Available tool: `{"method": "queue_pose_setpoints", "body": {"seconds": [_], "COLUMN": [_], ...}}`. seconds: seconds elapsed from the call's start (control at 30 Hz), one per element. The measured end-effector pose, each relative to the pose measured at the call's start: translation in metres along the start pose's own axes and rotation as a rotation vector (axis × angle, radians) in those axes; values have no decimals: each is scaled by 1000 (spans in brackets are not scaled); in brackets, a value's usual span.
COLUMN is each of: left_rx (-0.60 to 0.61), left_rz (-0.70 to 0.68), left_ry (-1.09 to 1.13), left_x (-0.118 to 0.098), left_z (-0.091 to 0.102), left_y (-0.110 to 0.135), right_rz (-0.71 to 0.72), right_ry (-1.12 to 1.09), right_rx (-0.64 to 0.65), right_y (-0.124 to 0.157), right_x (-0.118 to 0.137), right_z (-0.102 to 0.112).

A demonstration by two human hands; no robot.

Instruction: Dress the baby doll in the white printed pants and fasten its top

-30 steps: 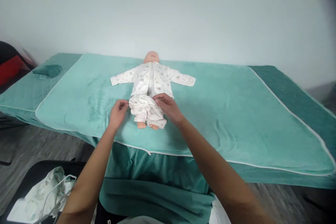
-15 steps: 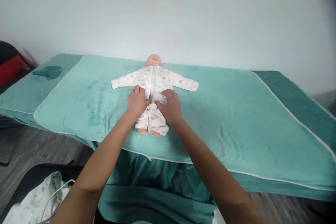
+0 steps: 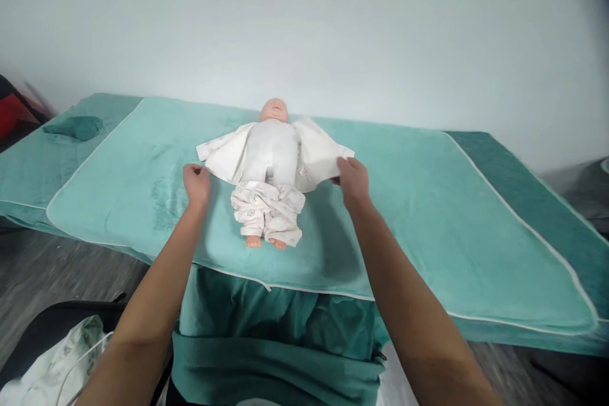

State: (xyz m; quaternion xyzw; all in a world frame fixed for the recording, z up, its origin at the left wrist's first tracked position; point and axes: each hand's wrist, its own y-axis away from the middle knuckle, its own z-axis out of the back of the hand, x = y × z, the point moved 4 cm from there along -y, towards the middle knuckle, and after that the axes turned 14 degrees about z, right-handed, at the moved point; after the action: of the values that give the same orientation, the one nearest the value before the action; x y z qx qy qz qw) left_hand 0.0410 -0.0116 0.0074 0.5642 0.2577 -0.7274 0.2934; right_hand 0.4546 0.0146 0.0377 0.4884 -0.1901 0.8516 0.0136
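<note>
On its back in the middle of the bed lies a baby doll (image 3: pixel 271 146) with a white cloth body. Its patterned white jacket (image 3: pixel 318 149) is spread apart at the front, showing the plain inner side of both panels. My left hand (image 3: pixel 196 185) is closed on the edge of one panel, out to the left. My right hand (image 3: pixel 352 179) pinches the edge of the other panel, lifted out to the right. Patterned pants (image 3: pixel 267 206) sit bunched around the doll's lower legs, with the feet showing below.
A green velvet cover (image 3: pixel 428 222) with white piping lies over the bed, which has a face hole (image 3: pixel 76 128) at its left end. A white wall (image 3: pixel 304 38) stands behind. At lower left, patterned cloth (image 3: pixel 59 361) and a white cable lie on a black chair (image 3: pixel 42 330).
Both hands have moved apart from the doll's waist, drawing the jacket's front panels outward. The jacket was nearly closed over the chest; now the white body shows.
</note>
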Motion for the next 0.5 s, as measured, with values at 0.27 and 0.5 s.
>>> {"method": "queue_pose_setpoints", "body": {"seconds": [0.27,0.5], "left_rx": [645,942], "left_rz": [-40,83], "left_ry": [-100,-112], "left_x": [1,0], "left_z": [-18,-5], "left_y": [55,66], "right_rz": [160,258], "right_ry": [-59,-436], "right_rx": [-29,353], "right_y": [53,77], "right_x": [-38,16], "right_z": [-1,-61]}}
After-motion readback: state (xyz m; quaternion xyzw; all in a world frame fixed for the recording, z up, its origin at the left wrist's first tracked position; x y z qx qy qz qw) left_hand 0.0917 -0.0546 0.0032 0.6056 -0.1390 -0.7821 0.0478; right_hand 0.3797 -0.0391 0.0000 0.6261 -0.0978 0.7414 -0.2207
